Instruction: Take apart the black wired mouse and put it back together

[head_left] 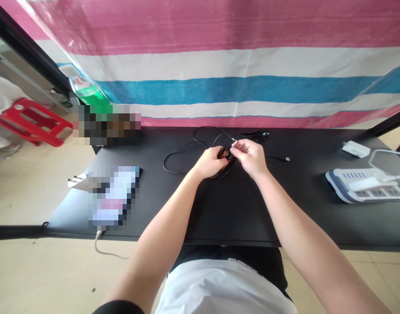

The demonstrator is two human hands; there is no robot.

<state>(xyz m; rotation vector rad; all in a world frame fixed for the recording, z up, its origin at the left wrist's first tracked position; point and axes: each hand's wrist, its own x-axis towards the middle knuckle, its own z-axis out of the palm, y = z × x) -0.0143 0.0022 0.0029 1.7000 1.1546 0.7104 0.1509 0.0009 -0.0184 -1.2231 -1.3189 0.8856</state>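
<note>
Both my hands meet over the middle of the black table (pixel 239 209). My left hand (pixel 210 162) is closed round a small black and orange object (pixel 224 153), perhaps a computer mouse. My right hand (pixel 250 156) pinches a thin black cable (pixel 182 151) just above that object. The cable loops across the table behind and to the left of my hands. A second black cable end with a small plug (pixel 286 159) lies to the right of my right hand.
A white power strip (pixel 366 186) with a white cord and a white adapter (pixel 356 149) sit at the table's right. Blurred items lie at the left edge. A striped tarp (pixel 239 65) hangs behind the table. A red stool (pixel 32 122) stands on the floor at left.
</note>
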